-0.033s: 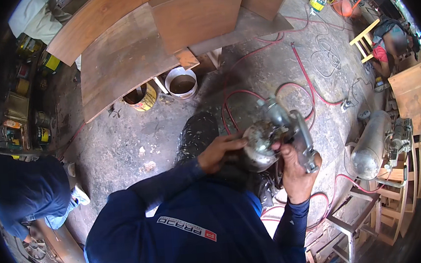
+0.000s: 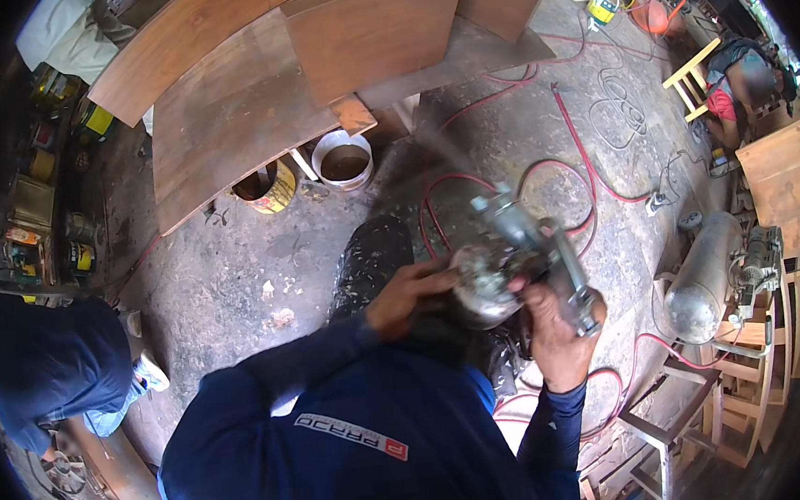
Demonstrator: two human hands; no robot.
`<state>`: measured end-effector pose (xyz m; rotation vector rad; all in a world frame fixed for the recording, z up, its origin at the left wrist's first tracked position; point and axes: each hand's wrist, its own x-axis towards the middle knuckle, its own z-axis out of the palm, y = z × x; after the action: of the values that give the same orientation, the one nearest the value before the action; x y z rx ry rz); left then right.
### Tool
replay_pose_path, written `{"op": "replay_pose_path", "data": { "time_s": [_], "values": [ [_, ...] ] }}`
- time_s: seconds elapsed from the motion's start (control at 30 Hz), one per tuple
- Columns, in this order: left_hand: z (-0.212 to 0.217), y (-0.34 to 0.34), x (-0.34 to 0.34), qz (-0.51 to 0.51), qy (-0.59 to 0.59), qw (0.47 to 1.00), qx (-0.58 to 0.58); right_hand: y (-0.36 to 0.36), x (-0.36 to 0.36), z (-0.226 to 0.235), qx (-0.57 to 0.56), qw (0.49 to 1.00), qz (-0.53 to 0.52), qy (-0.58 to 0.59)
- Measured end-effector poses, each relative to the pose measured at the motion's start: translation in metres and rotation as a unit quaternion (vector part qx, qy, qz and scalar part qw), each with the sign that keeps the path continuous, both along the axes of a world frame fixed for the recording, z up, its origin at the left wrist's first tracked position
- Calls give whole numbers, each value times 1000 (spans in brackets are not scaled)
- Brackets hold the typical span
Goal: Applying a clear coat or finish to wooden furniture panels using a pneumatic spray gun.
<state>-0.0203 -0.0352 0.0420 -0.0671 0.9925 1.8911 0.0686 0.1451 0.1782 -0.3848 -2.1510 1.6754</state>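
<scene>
A metal spray gun with a round, paint-spattered metal cup is held in front of my body. My right hand is wrapped round the gun's handle, its thumb pointing toward the cup. My left hand grips the left side of the cup; some of its fingers are hidden behind it. A faint pale streak, perhaps spray, shows in front of the gun. Beyond it, brown wooden panels rest on a large board.
Under the board's edge stand a white bucket of brown liquid and a yellow bucket. A red hose loops over the floor. An air compressor stands right. Other people work at left and far right.
The spray gun, its cup and both my hands have shifted slightly to the left. The gun's front end has swung a little left too. My grip looks the same.
</scene>
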Motion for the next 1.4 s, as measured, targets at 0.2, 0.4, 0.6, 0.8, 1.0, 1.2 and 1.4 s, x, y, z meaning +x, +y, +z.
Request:
{"op": "replay_pose_path", "data": {
  "time_s": [0.2, 0.4, 0.6, 0.8, 1.0, 1.2, 1.4],
  "values": [
    [32, -14, 2, 95, 52, 992, 58, 11, -12, 13, 182, 976, 108, 56],
    [40, 63, -46, -111, 47, 993, 16, 19, -6, 35, 3, 992, -128, 16],
    [49, 16, -14, 25, 70, 996, 45, 23, -9, 33, 142, 985, 72, 67],
    [57, 17, -39, 12, 134, 991, 24, 13, -17, 35, 41, 998, -15, 55],
    [57, 79, -102, -147, 149, 978, -23, 15, -42, 53, 16, 977, -202, 68],
    [52, 18, -71, -19, 141, 990, -23, 3, -43, 43, 73, 995, -49, 54],
    [47, -49, -11, 125, 101, 983, 90, -28, -47, 35, 36, 981, 161, 105]
  ]
}}
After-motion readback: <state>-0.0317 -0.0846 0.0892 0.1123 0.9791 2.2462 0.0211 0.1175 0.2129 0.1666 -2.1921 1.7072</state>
